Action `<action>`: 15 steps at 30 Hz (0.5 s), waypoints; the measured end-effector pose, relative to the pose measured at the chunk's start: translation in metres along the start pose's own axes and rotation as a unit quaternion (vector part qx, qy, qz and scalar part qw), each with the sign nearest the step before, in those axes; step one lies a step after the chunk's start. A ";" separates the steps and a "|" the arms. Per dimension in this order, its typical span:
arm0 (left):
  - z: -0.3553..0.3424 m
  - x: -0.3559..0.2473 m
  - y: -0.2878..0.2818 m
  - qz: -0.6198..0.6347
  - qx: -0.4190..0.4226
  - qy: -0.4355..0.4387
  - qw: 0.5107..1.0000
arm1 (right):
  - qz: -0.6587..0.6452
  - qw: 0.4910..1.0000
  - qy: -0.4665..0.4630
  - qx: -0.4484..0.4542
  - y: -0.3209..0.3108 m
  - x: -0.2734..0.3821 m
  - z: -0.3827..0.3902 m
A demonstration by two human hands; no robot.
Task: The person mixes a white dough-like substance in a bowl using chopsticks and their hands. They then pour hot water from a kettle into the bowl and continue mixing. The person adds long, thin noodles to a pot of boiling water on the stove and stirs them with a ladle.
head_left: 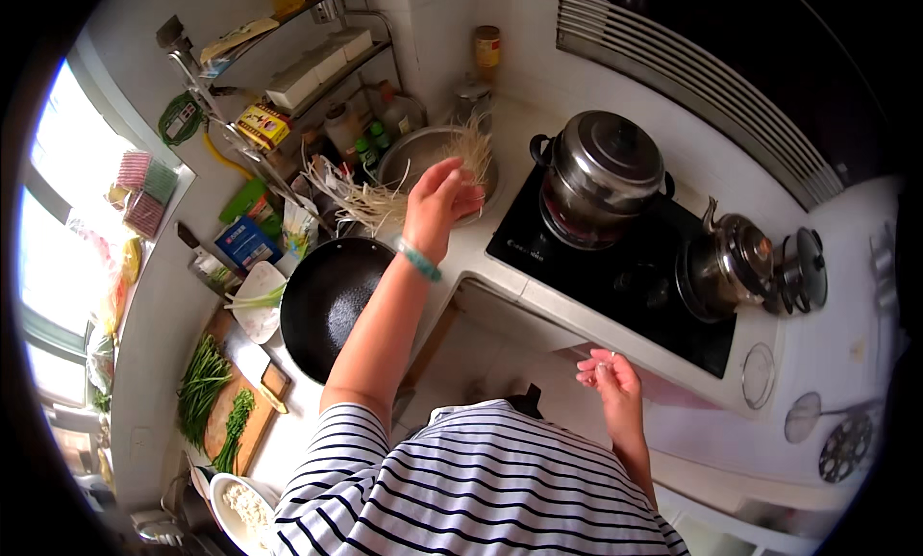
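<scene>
My left hand (442, 208), a green bead bracelet (420, 261) on its wrist, is stretched out over the counter. Its fingers are bent but apart, and I see nothing gripped in them. Pale dry noodle strands (375, 206) stick out beside it, and more stand beyond its fingertips in a metal basin (421, 157). Lower right, in front of the stove, my right hand (613, 378) hovers with thumb and fingers drawn together; whatever may be between them is too small to make out. Under my left forearm lies a black wok (332, 301).
A lidded steel pot (608, 166) and a kettle (735, 263) stand on the black cooktop (615, 267). Along the left counter are a cutting board (252, 439) with chopped greens (234, 426), a cleaver (245, 354), a white plate (255, 315) and a white bowl (231, 513).
</scene>
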State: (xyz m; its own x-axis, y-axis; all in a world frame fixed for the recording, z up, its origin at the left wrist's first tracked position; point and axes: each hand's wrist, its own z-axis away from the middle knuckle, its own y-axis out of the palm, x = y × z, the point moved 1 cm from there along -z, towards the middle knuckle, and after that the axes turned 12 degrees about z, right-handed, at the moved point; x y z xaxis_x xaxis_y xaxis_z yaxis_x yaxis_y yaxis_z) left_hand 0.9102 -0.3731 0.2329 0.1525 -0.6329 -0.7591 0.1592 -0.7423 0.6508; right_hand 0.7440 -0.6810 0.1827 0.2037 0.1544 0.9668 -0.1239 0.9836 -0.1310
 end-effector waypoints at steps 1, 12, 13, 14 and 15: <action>-0.027 0.008 0.001 -0.007 -0.016 0.011 1.000 | 0.009 1.000 0.002 0.003 -0.004 0.004 -0.013; -0.228 0.047 -0.037 -0.088 -0.183 0.035 0.978 | 0.042 0.991 -0.011 0.125 -0.037 0.050 -0.143; -0.243 0.050 -0.042 -0.105 -0.189 0.030 0.976 | 0.044 0.991 -0.010 0.128 -0.038 0.053 -0.151; -0.258 0.053 -0.046 -0.161 -0.179 0.035 0.970 | 0.045 0.990 -0.009 0.130 -0.039 0.054 -0.158; -0.276 0.058 -0.046 -0.216 -0.163 0.037 0.962 | 0.045 0.991 -0.008 0.127 -0.039 0.058 -0.165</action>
State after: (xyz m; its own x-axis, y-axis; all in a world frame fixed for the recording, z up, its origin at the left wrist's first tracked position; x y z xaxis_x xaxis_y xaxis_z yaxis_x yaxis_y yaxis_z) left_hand 1.1811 -0.3154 0.1623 0.0707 -0.2554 -0.9642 0.5182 -0.8166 0.2543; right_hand 0.9204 -0.6950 0.2074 0.1655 0.2368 0.9574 -0.3812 0.9106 -0.1593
